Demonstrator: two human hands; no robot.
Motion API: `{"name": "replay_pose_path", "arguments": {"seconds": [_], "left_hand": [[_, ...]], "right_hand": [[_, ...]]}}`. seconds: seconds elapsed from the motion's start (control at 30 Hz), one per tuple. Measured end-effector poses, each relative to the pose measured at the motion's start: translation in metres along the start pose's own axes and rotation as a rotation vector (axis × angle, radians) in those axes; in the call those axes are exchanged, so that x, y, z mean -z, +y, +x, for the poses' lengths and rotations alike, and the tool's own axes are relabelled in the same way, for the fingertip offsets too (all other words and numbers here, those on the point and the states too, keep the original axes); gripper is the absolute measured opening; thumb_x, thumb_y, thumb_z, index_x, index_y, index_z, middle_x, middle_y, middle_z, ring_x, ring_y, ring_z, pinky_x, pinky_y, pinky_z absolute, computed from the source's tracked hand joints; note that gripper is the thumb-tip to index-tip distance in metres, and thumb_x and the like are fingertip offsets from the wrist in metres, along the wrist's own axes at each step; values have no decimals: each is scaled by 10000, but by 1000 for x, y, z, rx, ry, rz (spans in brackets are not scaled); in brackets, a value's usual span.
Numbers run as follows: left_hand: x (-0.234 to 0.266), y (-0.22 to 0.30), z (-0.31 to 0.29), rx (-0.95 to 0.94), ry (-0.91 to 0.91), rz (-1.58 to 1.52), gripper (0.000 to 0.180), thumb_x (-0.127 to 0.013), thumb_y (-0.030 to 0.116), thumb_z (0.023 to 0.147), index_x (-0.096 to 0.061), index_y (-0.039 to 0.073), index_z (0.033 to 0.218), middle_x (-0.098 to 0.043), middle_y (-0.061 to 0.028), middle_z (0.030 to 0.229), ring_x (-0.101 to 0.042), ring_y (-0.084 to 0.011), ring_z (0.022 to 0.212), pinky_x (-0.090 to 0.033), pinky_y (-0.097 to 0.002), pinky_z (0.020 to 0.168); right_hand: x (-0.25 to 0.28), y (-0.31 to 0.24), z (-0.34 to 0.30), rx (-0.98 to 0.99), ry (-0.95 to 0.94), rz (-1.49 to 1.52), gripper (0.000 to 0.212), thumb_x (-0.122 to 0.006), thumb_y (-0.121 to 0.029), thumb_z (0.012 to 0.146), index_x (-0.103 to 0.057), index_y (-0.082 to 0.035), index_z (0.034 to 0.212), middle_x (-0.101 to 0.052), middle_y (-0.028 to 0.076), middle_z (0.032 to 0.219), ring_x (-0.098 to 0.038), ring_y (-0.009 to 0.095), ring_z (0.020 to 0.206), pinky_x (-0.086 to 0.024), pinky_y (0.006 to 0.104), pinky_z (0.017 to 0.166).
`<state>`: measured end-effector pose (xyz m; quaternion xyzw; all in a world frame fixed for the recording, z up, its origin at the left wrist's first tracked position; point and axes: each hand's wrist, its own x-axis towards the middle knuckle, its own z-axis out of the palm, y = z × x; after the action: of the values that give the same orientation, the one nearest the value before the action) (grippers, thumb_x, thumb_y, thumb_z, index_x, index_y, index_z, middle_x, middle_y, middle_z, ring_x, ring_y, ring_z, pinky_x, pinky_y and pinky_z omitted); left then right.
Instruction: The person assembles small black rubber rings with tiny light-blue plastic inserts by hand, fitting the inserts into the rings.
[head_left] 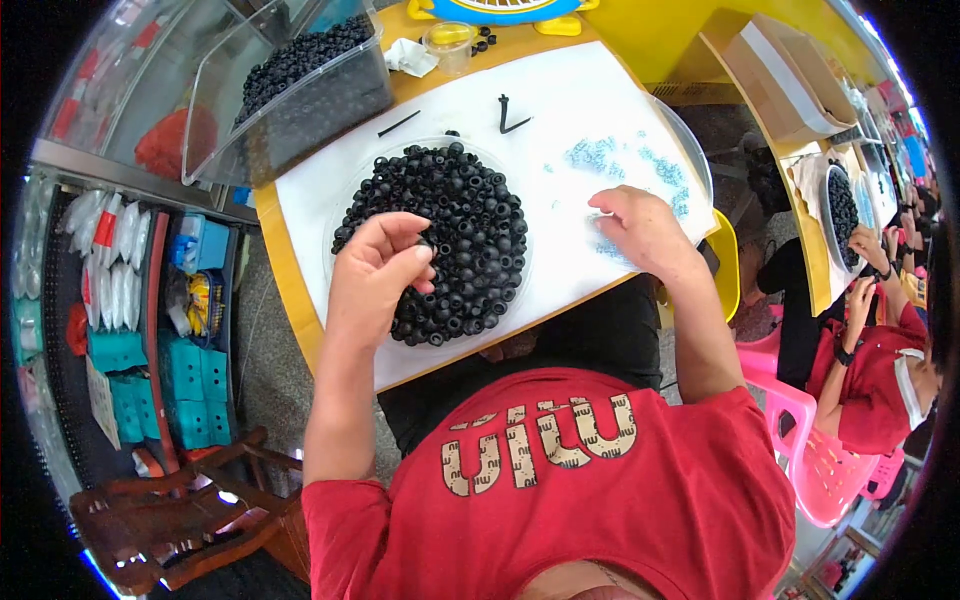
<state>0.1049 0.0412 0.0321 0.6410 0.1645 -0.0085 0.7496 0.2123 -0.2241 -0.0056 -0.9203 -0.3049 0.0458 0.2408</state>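
My left hand [380,265] hovers over the near left part of a round clear tray [335,205] heaped with black ring-like beads [470,240]. Its thumb and forefinger are pinched together, with one dark bead at their tips. On the white sheet to the right, my right hand [645,232] is bent over a scatter of small clear-blue pieces [595,155]. The fingertips of that hand are drawn together; whatever they hold is too small to make out. Beyond the tray lie a short black strip [399,123] and a bent black strip [508,115].
A large clear bin [340,95] of black beads stands at the far left. Behind the sheet are a small clear cup [452,48], crumpled tissue [411,57] and a blue-yellow object [500,10]. At right, another person [870,380] works at a second table beside a pink chair [820,460].
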Motion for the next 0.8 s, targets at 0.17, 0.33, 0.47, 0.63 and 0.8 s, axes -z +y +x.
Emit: {"name": "replay_pose_path", "arguments": {"seconds": [0.17, 0.33, 0.47, 0.63, 0.8], "left_hand": [[-3, -16, -14, 61, -58, -160, 177, -530, 3, 750, -538, 6, 927, -568, -55, 783, -545, -108, 630, -481, -223, 548], [-3, -20, -16, 107, -64, -341, 183, -541, -5, 742, -529, 1, 924, -573, -75, 806, -556, -124, 643, -488, -233, 552], [4, -20, -16, 106, -66, -379, 161, -539, -1, 739, -531, 3, 900, -580, -114, 824, -557, -133, 627, -490, -245, 534], [-3, -18, -14, 140, -85, -430, 225, -545, -2, 742, -505, -6, 963, -580, -125, 852, -580, -157, 673, -514, -269, 581], [-13, -19, -15, 51, -67, -275, 352, -543, -27, 730, -409, 5, 1054, -566, -120, 871, -577, -158, 686, -509, -270, 609]], "right_hand": [[-5, -10, 14, -47, -40, -147, 135, -520, -119, 705, -547, -19, 792, -548, 163, 757, -537, 316, 744, -430, 383, 667], [5, -13, 13, -177, 25, 97, 102, -526, -100, 722, -539, -14, 775, -566, 156, 799, -544, 307, 771, -434, 361, 670], [3, 0, 9, -232, 111, 268, 131, -526, -71, 730, -549, -27, 851, -573, 148, 814, -554, 293, 782, -439, 328, 681], [3, -13, 8, -57, 263, 221, 190, -545, -28, 710, -561, -36, 899, -584, 127, 804, -565, 264, 774, -449, 292, 702], [-14, -68, 6, 38, -148, 950, 203, -542, -29, 723, -561, -48, 924, -579, 120, 791, -570, 245, 742, -458, 290, 656]]}}
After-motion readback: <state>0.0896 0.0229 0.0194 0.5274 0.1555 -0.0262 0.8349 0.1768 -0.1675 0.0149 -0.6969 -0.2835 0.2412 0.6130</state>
